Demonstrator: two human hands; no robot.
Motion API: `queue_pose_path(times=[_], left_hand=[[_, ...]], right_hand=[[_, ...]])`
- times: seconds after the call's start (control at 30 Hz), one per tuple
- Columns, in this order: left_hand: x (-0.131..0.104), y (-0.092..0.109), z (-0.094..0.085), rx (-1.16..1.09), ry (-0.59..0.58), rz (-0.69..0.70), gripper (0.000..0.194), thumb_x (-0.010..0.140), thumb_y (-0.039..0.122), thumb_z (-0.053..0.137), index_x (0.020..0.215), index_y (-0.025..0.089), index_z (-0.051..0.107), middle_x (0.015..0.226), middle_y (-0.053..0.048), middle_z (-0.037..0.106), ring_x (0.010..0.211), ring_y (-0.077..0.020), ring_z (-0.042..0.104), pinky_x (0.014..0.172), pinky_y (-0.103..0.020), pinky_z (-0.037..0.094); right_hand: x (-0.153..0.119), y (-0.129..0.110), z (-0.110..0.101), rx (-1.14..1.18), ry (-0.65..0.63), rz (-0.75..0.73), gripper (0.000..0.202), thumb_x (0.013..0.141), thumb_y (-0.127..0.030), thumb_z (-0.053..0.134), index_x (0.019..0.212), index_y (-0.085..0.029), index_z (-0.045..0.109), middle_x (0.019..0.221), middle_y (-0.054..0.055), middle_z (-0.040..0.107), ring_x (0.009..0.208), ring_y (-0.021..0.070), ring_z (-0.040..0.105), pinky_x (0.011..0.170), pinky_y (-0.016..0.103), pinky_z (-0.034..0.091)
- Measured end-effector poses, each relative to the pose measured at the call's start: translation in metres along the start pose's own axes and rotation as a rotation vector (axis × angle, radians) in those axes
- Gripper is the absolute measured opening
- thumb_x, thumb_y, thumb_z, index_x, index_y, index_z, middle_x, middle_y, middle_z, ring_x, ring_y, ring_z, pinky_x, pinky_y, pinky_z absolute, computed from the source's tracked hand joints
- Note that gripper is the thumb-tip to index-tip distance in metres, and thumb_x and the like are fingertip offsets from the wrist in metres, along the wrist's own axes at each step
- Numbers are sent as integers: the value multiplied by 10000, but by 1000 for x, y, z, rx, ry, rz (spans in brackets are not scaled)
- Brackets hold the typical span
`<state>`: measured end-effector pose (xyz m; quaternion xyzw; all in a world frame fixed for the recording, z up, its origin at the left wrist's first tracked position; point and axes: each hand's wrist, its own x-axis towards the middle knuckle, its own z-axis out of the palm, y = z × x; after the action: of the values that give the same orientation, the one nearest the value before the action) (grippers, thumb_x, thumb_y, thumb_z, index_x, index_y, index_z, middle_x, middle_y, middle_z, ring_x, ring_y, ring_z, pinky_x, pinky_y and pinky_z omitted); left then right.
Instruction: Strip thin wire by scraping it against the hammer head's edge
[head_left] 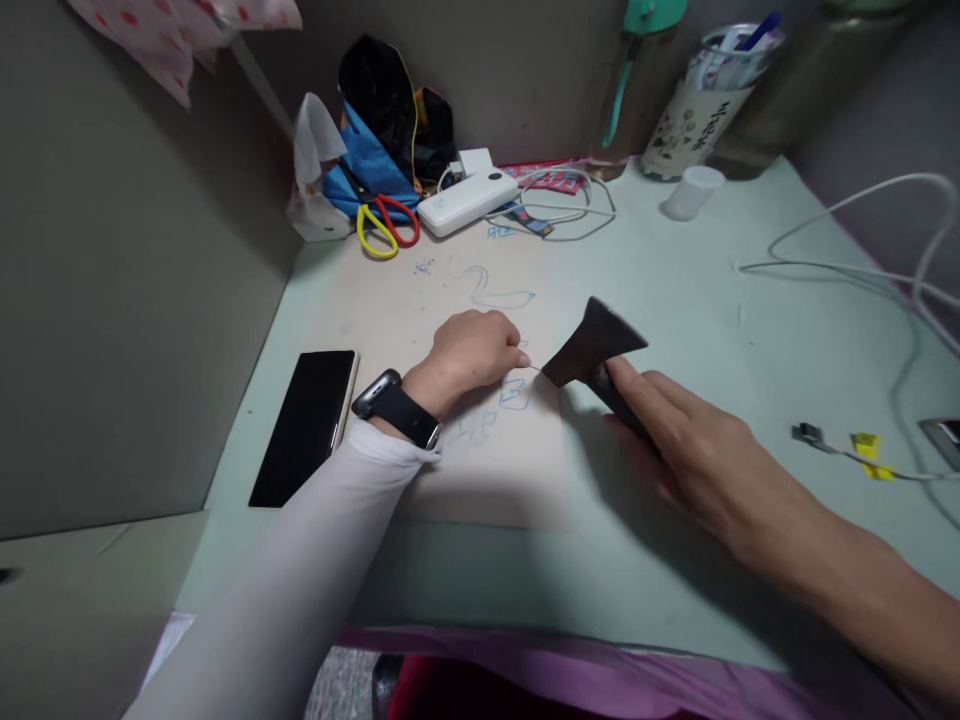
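Note:
My left hand [476, 345], with a black watch on its wrist, is closed in a pinch low over the paper. A thin, dark, nail-like piece [535, 368] sticks out to the right from its fingertips. My right hand [679, 430] is wrapped around the dark handle of a small hatchet [589, 345]. The flared blade points up and to the right, while the blunt back of the head is at the thin piece's end. Whether they touch, I cannot tell. Under my left hand lies a pale paper sheet [457, 490] with blue drawings.
A black phone [304, 430] lies left. Behind are red-and-yellow-handled scissors [381, 228], a white power bank [469, 202], a coiled white cable [570, 212], a small white cup [691, 192], a pen holder [694, 120] and a bottle [630, 90]. Another cable [844, 450] crosses the right side.

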<state>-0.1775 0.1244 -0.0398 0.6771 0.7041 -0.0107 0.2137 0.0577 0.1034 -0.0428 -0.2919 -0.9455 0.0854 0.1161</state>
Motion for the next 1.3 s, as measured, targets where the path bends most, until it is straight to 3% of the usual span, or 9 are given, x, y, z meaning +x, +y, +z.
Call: queue_pose_path(times=[0.2,0.37,0.53,0.77,1.03,1.3], left_hand=[[6,3,-5,6,-55,-18,228,818,361,636,822,172,765,870,-102,737,820,-221,628,650,-294,381],[12,8,-11,34,-133,-35,272,832,376,653,967,174,775,896,-113,739,857,-238,646,664,-298,395],[15,12,-17,52,-173,-75,318,824,373,677,1031,146,759,843,-124,726,886,-265,659,684,-310,412],[15,14,-18,30,-180,-89,296,823,354,686,1002,128,752,739,-111,708,827,-263,658,656,-310,406],[15,14,-19,37,-181,-90,261,815,358,687,948,145,758,672,-91,688,801,-248,654,640,-298,405],[11,8,-12,57,-122,-7,208,844,339,638,859,171,759,858,-104,729,851,-242,645,667,-306,383]], right_hand=[[-8,-3,4,-174,-76,-51,605,943,-104,329,1530,-149,190,942,99,609,424,123,461,393,284,326],[-4,8,10,-210,-96,-25,569,952,-119,309,1514,-99,222,935,110,605,425,125,450,396,293,312],[1,14,7,-59,-132,14,519,976,-172,311,1491,-106,302,953,116,602,496,140,505,459,300,385],[7,17,1,-53,15,16,487,980,-234,390,1452,-113,367,897,98,587,589,182,545,490,301,407],[11,17,5,22,-56,40,484,978,-216,362,1457,-145,360,929,109,603,598,185,559,517,311,437],[15,16,7,4,-148,40,513,973,-203,304,1471,-87,356,970,135,605,525,165,516,480,319,397]])
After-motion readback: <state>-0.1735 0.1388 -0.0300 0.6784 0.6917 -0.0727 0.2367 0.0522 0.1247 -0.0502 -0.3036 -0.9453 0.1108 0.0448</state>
